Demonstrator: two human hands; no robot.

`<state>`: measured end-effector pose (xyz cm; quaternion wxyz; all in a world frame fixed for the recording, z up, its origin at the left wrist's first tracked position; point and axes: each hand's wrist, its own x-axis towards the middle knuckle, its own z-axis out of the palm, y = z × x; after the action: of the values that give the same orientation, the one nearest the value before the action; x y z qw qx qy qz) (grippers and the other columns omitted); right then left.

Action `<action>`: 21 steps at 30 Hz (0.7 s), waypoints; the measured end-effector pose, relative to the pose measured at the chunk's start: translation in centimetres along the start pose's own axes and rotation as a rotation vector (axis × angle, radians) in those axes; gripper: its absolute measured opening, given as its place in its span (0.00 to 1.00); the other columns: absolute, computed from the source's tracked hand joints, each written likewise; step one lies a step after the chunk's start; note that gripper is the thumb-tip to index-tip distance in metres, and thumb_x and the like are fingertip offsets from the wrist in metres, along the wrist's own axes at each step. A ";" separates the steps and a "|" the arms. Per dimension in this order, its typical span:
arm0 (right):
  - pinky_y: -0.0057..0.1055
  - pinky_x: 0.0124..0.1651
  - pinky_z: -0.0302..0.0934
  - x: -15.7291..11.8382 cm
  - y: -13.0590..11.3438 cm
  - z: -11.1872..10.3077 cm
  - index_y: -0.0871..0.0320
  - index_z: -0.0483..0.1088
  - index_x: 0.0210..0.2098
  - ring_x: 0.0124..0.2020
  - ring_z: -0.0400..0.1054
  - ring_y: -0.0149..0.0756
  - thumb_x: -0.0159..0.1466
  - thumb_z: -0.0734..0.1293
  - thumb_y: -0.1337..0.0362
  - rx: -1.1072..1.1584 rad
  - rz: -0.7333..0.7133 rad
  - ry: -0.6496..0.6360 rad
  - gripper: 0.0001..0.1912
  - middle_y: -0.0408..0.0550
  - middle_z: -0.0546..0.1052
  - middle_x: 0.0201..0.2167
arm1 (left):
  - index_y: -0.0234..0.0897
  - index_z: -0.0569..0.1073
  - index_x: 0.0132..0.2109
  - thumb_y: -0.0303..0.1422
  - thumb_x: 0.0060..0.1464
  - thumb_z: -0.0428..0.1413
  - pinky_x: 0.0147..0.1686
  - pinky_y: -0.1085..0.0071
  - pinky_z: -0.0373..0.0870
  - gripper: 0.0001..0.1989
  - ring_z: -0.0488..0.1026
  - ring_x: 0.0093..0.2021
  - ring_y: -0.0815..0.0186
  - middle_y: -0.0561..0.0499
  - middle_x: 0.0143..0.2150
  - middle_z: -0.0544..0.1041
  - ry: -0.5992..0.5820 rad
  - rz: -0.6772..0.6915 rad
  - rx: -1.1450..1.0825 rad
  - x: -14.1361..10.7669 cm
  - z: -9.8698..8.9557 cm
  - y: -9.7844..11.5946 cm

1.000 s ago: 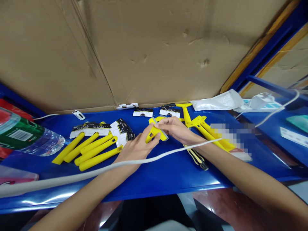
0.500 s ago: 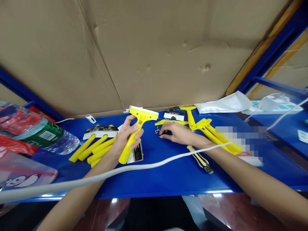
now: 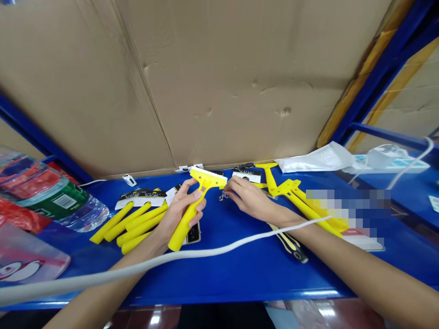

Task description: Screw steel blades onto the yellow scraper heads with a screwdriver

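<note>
My left hand [image 3: 187, 204] is wrapped round the handle of a yellow scraper [image 3: 187, 224], whose wide head points up and away. My right hand [image 3: 245, 194] has its fingers pinched together beside the right end of that head; whatever they hold is hidden or too small to name. Small metal screws [image 3: 222, 196] lie on the blue surface just by the right fingertips. Several yellow handles [image 3: 144, 221] with black and white cards [image 3: 142, 198] lie left of my left hand. More yellow scraper parts [image 3: 270, 180] lie beyond and right of my right hand.
A screwdriver [image 3: 291, 244] lies under my right forearm. At left are a large water bottle [image 3: 65, 198] and a translucent bag [image 3: 34, 256]. A white cable [image 3: 212, 249] crosses in front of both forearms. A white packet [image 3: 315, 157] rests by the cardboard wall [image 3: 219, 82].
My right hand has risen from the small screws to the right end of the scraper's head. The view has tilted slightly, and my left hand still grips the handle.
</note>
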<state>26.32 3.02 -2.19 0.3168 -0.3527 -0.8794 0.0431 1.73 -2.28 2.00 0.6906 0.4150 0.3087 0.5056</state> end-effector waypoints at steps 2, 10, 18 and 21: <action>0.43 0.50 0.69 0.2 -0.4 -0.3 0.54 0.72 0.46 0.46 0.73 0.45 0.78 0.60 0.64 0.061 0.018 0.149 0.09 0.55 0.76 0.46 | 0.46 0.66 0.58 0.34 0.59 0.68 0.14 0.83 0.60 0.26 0.67 0.22 0.76 0.56 0.36 0.72 0.031 0.027 0.066 0.2 -0.3 -0.4; 0.49 0.58 0.70 0.1 -1.8 -0.7 0.53 0.72 0.48 0.56 0.72 0.48 0.77 0.63 0.65 0.131 -0.081 0.313 0.06 0.58 0.73 0.54 | 0.44 0.65 0.58 0.39 0.58 0.70 0.15 0.79 0.62 0.27 0.68 0.17 0.74 0.59 0.32 0.73 0.033 0.013 0.200 0.4 -0.5 -1.7; 0.48 0.57 0.71 -0.1 -1.9 -0.5 0.54 0.74 0.45 0.56 0.73 0.49 0.76 0.65 0.65 0.090 -0.083 0.260 0.05 0.59 0.74 0.55 | 0.44 0.63 0.57 0.40 0.59 0.69 0.14 0.80 0.59 0.27 0.67 0.14 0.72 0.59 0.28 0.75 -0.024 -0.027 0.233 0.1 -0.1 -1.5; 0.48 0.57 0.71 0.0 -2.1 -0.6 0.53 0.74 0.44 0.56 0.73 0.48 0.76 0.65 0.65 0.140 -0.068 0.258 0.05 0.58 0.74 0.54 | 0.44 0.64 0.56 0.38 0.60 0.68 0.15 0.80 0.61 0.25 0.67 0.15 0.73 0.58 0.29 0.76 -0.051 -0.023 0.224 0.0 -0.2 -1.7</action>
<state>25.46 1.39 -1.11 0.4524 -0.3024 -0.8376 0.0477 2.34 -2.51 0.40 0.6533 0.4986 0.3504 0.4493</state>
